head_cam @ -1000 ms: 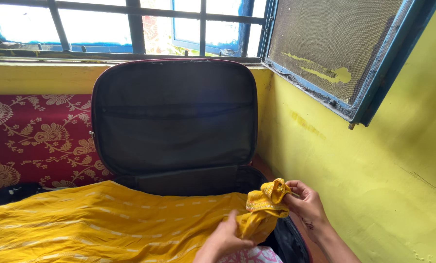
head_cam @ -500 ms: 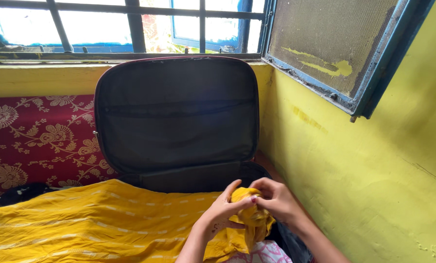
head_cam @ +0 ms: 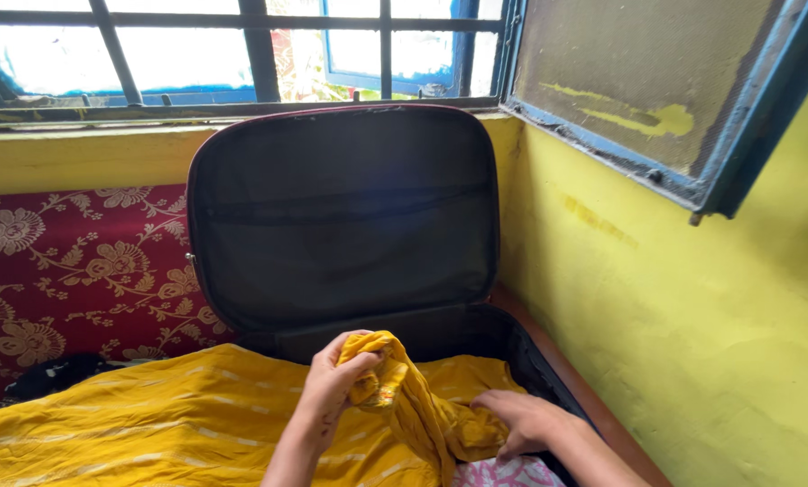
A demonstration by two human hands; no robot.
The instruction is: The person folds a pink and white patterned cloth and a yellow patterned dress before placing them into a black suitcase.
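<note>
Over the open suitcase (head_cam: 350,225), yellow cloth (head_cam: 404,388) bunched in left fingers (head_cam: 354,365), right fingers (head_cam: 498,406) flat on it.

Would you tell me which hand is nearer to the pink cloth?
Right. The right hand presses yellow fabric just above the pink cloth; the left hand holds a bunch higher up, farther left.

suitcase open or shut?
Open. The suitcase lid stands upright against the window wall, its dark lining facing the camera. Yellow cloth drapes over the base, where the left hand lifts a bunched part.
</note>
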